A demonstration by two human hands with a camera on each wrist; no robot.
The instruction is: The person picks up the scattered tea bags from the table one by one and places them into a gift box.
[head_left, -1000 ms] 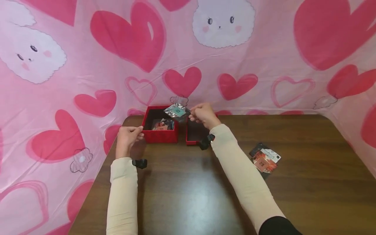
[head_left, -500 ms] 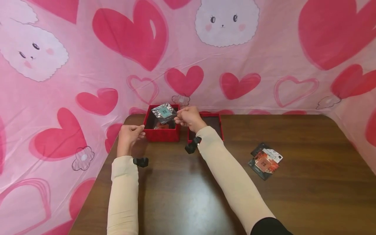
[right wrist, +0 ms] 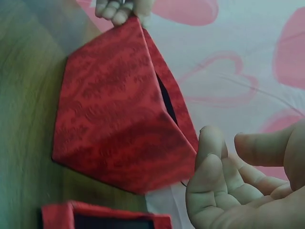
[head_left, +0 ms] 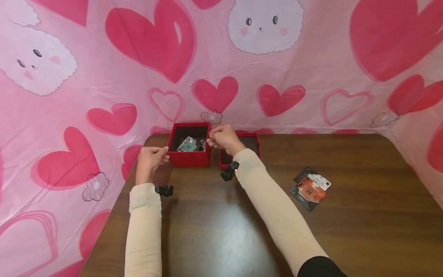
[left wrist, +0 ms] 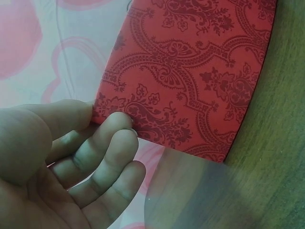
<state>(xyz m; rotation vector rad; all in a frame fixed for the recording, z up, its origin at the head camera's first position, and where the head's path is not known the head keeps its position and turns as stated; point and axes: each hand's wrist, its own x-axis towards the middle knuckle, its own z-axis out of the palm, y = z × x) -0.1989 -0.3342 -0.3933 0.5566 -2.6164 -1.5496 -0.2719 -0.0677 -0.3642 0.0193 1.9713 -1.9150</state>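
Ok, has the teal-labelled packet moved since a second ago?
Yes: against the red box, the teal-labelled packet has moved left and down, from the right hand above the box's right rim to inside the box.

On the desk (head_left: 207, 219), the box (head_left: 190, 159) stands at the back left, with packets (head_left: 188, 144) inside. Just right of it lies the tray (head_left: 254, 143). Farther right and nearer the front, a pile (head_left: 311, 190) of packets lies. Behind everything hangs the cloth (head_left: 221, 63).
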